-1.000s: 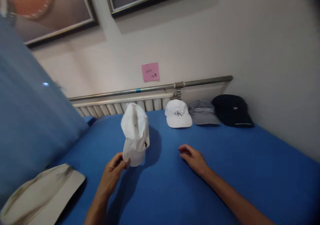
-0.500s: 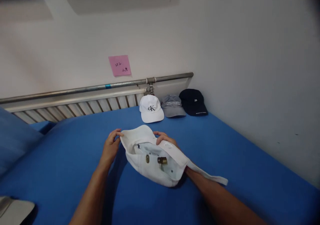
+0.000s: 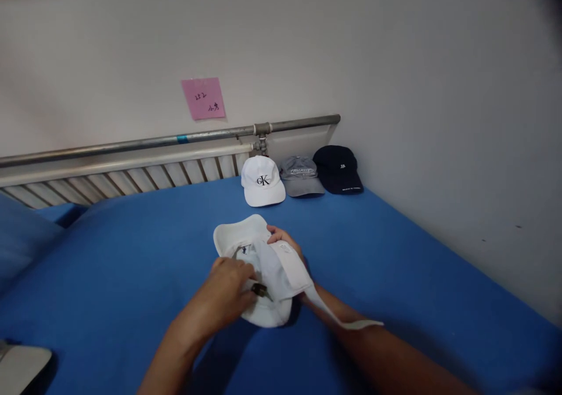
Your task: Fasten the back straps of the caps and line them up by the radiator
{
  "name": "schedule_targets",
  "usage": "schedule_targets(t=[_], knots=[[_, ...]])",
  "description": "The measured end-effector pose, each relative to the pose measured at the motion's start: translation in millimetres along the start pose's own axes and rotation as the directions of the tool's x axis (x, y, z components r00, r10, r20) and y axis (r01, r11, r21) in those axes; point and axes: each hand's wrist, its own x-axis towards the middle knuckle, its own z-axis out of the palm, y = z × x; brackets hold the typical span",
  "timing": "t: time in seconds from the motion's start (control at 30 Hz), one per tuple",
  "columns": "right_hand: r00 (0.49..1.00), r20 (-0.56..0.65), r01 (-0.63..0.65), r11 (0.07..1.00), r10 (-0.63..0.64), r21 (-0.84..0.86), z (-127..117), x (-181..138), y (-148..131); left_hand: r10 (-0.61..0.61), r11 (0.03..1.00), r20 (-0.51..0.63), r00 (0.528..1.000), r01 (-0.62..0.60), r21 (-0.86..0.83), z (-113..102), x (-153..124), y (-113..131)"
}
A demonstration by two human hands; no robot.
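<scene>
A white baseball cap (image 3: 246, 231) is held over the blue sheet, its inside facing me and its brim pointing away to the left. My right hand (image 3: 285, 240) grips it from the far right side, fingers curled over the edge; most of that palm is behind the fabric. My left hand (image 3: 230, 287) is closed on the cap's near left edge, beside the brass buckle (image 3: 261, 290). From the cap's right side a loose white strap (image 3: 346, 322) hangs out across my right forearm.
A white cap with black letters (image 3: 263, 181), a grey cap (image 3: 301, 175) and a black cap (image 3: 338, 169) stand in a row at the back of the blue bed (image 3: 132, 254). Behind them run a metal pipe (image 3: 211, 134) and radiator. Part of another light cap (image 3: 26, 366) lies lower left.
My left hand has moved from the brim tip down to the cap's near edge by the buckle. The cap has folded inward somewhat, and the view has shifted slightly downward.
</scene>
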Motion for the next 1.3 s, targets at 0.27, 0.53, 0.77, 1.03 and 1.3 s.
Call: schedule_targets(t=[0.27, 0.53, 0.77, 1.03, 1.3], knots=[[0.998, -0.062, -0.006, 0.996, 0.000, -0.091, 4, 10, -1, -0.096, 0.987, -0.114, 0.989, 0.080, -0.141, -41, 9, -26], [0.968, 0.135, 0.249, 0.879, -0.212, -0.406, -23, 14, -15, -0.242, 0.735, -0.042, 0.969, 0.155, -0.660, -20, -1, -57], [0.548, 0.703, 0.835, 0.342, -0.454, -0.430, -13, -25, -58, -0.367, 0.525, -0.037, 0.929, 0.175, -0.833, -14, -4, -78], [0.550, 0.661, 0.767, 0.621, -0.511, -0.159, 4, -48, -62, -0.373, 0.465, 0.010, 0.928, 0.196, -0.864, -10, -3, -81], [0.930, 0.360, -0.062, 0.997, 0.073, -0.040, 1, -41, -58, -0.364, 0.489, 0.022, 0.931, 0.211, -0.846, -2, -1, -78]])
